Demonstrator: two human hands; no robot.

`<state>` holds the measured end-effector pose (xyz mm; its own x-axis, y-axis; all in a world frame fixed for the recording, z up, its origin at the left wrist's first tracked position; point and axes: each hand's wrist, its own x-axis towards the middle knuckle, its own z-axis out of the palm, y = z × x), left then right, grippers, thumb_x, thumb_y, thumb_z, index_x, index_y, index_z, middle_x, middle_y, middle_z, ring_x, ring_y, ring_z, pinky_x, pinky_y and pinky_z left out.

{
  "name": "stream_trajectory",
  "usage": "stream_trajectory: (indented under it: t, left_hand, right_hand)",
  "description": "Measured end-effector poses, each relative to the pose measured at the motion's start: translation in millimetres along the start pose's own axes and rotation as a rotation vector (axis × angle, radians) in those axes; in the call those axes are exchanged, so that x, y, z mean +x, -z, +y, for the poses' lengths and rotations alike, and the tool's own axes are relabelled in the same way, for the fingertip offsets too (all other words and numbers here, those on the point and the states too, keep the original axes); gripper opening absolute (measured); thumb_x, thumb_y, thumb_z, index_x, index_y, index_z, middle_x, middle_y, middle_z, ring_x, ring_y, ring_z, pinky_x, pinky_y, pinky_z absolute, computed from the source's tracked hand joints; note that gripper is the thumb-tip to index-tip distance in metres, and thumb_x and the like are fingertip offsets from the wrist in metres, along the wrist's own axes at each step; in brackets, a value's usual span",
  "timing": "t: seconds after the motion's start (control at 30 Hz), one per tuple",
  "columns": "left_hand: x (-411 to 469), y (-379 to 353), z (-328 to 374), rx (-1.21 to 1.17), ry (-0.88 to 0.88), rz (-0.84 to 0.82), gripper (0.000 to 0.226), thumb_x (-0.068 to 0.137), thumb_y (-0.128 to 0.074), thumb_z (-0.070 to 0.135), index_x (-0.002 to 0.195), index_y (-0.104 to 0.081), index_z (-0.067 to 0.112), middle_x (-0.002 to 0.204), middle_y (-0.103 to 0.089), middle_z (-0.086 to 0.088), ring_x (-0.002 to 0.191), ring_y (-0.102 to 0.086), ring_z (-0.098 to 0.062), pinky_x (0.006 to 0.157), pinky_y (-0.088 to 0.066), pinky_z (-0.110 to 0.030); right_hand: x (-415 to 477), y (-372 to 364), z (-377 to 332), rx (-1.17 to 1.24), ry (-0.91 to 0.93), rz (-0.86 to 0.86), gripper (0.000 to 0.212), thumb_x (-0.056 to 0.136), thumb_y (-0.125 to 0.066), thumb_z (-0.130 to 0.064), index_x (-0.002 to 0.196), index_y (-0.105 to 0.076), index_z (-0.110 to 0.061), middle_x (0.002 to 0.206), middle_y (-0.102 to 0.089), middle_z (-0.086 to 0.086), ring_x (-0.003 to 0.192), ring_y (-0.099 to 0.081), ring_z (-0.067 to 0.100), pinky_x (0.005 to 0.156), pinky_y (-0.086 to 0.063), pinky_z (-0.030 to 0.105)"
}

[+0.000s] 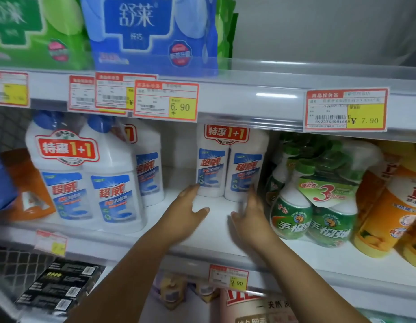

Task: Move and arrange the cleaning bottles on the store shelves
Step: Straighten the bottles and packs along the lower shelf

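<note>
Reaching deep into the middle shelf for the twin pack of white bottles, just left of the green spray bottles. With left grip spread, fingertips at the pack's left base, and right grip blurred, fingers seemingly straight along its right side. Best squeezed low from both sides, then slid forward level.

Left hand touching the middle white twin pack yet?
Touching. Head view: the left hand has its straight fingertips against the lower left side of the white twin pack, with no shelf showing between them.
</note>
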<state>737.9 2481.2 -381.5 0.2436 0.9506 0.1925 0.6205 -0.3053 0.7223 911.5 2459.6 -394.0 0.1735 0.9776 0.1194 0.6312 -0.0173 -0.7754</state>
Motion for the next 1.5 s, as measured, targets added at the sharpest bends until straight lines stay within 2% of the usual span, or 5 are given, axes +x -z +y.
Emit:
stream_trajectory:
  t: [0.3,0.63,0.83,1.2,1.5]
  left_hand:
    - [-115,83,-50,0.341,0.047,0.115,0.041,0.088,-0.057,0.034,0.129,-0.051,0.029,0.134,-0.051,0.007,0.126,-0.043,-0.012,0.103,-0.030,-0.022]
    - [-137,120,-89,0.354,0.133,0.229,0.043,0.085,-0.063,0.031,0.126,-0.055,0.026,0.131,-0.054,0.002,0.120,-0.047,-0.015,0.102,-0.033,-0.026]
    - [-132,116,-87,0.340,0.106,0.261,0.045,0.084,-0.064,0.030,0.127,-0.054,0.024,0.126,-0.053,0.002,0.116,-0.047,-0.015,0.100,-0.034,-0.025]
    - [-118,98,-70,0.356,0.037,0.248,0.042,0.083,-0.064,0.032,0.124,-0.057,0.027,0.121,-0.055,0.003,0.112,-0.047,-0.016,0.095,-0.035,-0.026]
    - [-91,52,-19,0.218,0.038,0.109,0.069,0.087,-0.055,0.044,0.145,-0.021,0.029,0.152,-0.028,0.006,0.137,-0.028,-0.012,0.108,-0.021,-0.023]
  right_hand:
    - [-52,-37,-61,0.075,0.212,-0.116,0.037,0.093,-0.055,-0.027,0.130,-0.051,-0.024,0.132,-0.055,-0.005,0.121,-0.049,0.010,0.099,-0.034,0.020]
    - [-36,-97,-137,0.415,0.200,-0.428,0.046,0.080,-0.074,-0.019,0.120,-0.053,-0.023,0.114,-0.065,-0.008,0.096,-0.061,-0.001,0.080,-0.052,0.014]
    - [-35,-93,-130,0.382,0.222,-0.370,0.038,0.083,-0.069,-0.011,0.118,-0.054,-0.015,0.107,-0.065,-0.007,0.084,-0.060,-0.007,0.063,-0.046,0.001]
    - [-48,14,-42,0.332,0.127,-0.174,0.036,0.084,-0.068,-0.013,0.116,-0.057,-0.025,0.109,-0.069,-0.013,0.096,-0.064,-0.003,0.081,-0.049,0.013]
    - [-56,25,-19,0.371,0.100,0.107,0.055,0.079,-0.072,-0.004,0.124,-0.045,-0.022,0.109,-0.064,-0.011,0.092,-0.062,-0.005,0.074,-0.049,0.012]
